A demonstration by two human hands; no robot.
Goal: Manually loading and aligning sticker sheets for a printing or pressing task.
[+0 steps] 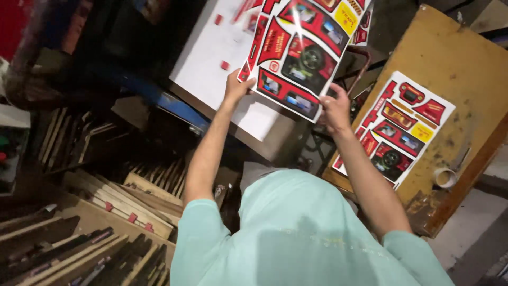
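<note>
Both hands, the left hand (pixel 236 85) and right hand (pixel 334 108), are closed on the lower edge of a red printed sheet (pixel 304 50), lifted over the white board (pixel 211 53), beside another sheet (pixel 399 127) on the yellow worktop (pixel 465 69).

Sticker sheet (pixel 301 47): glossy printed paper. Table (pixel 465 63): worn, scuffed yellow wood. Slats (pixel 132 201): rough bare wood.

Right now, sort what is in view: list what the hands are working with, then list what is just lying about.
In hand:
left hand
right hand
printed sticker sheet, held by both

Lying about:
second sticker sheet on yellow board
tape roll
white sheet
wooden strips
</note>
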